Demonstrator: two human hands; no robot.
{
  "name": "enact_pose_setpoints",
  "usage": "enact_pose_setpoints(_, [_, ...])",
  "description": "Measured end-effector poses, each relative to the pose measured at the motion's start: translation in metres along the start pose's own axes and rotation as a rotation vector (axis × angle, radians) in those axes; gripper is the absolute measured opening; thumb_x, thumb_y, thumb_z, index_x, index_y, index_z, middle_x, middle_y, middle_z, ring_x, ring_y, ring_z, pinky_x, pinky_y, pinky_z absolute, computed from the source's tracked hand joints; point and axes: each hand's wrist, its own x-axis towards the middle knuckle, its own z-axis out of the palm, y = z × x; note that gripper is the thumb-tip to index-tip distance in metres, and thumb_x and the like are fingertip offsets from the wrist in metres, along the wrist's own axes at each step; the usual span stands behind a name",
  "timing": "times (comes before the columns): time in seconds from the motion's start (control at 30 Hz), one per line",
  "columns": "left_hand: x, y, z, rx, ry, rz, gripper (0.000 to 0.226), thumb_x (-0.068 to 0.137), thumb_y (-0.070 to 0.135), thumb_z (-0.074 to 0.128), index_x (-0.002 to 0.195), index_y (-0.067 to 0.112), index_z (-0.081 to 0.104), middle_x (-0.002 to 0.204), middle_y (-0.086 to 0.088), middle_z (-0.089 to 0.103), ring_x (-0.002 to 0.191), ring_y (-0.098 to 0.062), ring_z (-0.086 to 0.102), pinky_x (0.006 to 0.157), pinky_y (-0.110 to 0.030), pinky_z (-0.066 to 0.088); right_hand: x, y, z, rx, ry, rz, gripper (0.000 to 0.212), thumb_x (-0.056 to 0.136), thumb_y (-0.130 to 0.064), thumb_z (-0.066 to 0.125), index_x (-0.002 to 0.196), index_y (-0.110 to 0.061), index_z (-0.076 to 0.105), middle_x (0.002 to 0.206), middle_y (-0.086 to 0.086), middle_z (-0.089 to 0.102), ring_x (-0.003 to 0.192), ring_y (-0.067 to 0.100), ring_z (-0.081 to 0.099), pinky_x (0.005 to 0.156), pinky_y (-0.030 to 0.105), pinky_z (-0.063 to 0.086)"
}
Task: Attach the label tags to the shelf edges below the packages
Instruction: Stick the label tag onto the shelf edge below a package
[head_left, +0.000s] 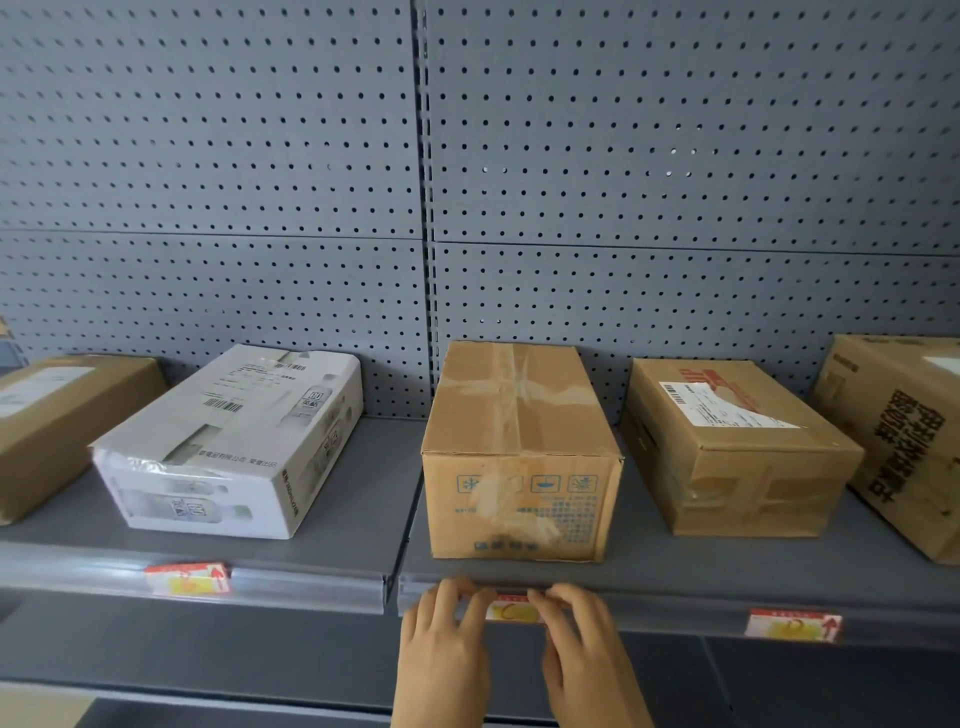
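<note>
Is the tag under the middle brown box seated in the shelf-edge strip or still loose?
Cannot tell. Both hands, left hand and right hand, press the red-and-yellow tag against the shelf-edge strip, covering its ends.

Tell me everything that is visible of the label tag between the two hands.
The label tag is a small card, red along its top and yellow below, as paper would look. It sits in the clear strip on the shelf edge, directly below the middle brown box. The left hand covers its left end and the right hand its right end, fingertips pressing it. Its print is too blurred to read.
</note>
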Motion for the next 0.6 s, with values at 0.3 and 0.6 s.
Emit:
enact_pose_setpoints(0.3, [-0.009, 0.005, 0.0, 0.063, -0.036, -0.002, 0.055, 0.045, 0.004, 0.064, 0.098, 0.022, 0.065, 0.093, -0.01, 0.066, 0.076, -0.031, 0.065, 0.056, -0.038, 0.052, -0.017, -0.008, 0.014, -0.204, 0.042, 0.009, 0.086, 0.046, 0.004, 0.067, 0.128, -0.013, 0.049, 0.12, 0.005, 0.047, 0.111, 0.028, 0.047, 0.081, 0.042, 0.053])
enact_pose_setpoints(0.6, [-0.013, 0.008, 0.003, -0.002, -0.105, -0.078, 0.064, 0.043, 0.007, 0.065, 0.104, 0.025, 0.065, 0.106, -0.004, 0.055, 0.088, -0.027, 0.059, 0.058, -0.037, 0.053, -0.018, -0.012, 0.007, -0.264, -0.004, 0.025, 0.1, 0.031, -0.011, 0.079, 0.125, -0.017, 0.047, 0.12, 0.006, 0.046, 0.108, 0.029, 0.046, 0.083, 0.045, 0.052])
